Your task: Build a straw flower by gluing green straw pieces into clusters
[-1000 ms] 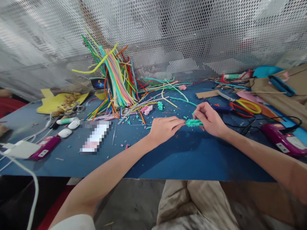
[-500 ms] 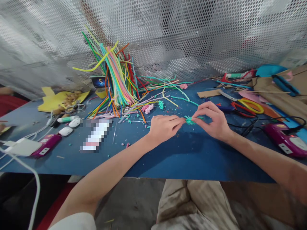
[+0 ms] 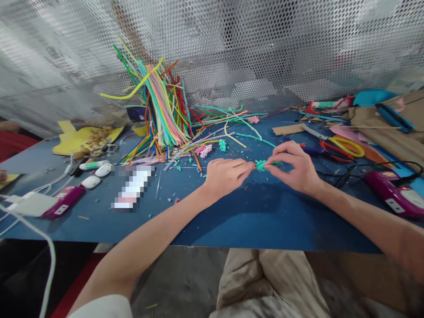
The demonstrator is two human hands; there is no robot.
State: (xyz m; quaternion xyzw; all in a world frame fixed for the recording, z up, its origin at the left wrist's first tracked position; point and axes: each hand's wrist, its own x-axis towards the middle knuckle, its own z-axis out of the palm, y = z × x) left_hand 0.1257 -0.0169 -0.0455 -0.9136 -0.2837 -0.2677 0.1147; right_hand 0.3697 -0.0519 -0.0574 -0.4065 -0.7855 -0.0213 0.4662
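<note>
Between my two hands is a small knobbly cluster of teal pipe-cleaner pieces (image 3: pixel 260 165), held just above the blue table (image 3: pixel 232 221). My left hand (image 3: pixel 227 176) pinches its left end with fingers stretched together and palm down. On the other side, thumb and forefinger of my right hand (image 3: pixel 293 168) are closed on the cluster's right end, the other fingers curled above. A similar teal cluster (image 3: pixel 222 145) and a pink cluster (image 3: pixel 203 151) lie behind my left hand. Tiny teal and pink cut bits are scattered nearby.
A tall bundle of coloured pipe cleaners (image 3: pixel 162 106) stands at the back left. Scissors with red and yellow handles (image 3: pixel 344 146) lie to the right, beside a purple power strip (image 3: pixel 394 192). A blurred-out phone (image 3: pixel 134 187) and white cables (image 3: pixel 49 251) are at left.
My right hand has shifted very slightly right, and a little more of the teal cluster shows between my fingers. At the far left edge, another person's hand has moved slightly.
</note>
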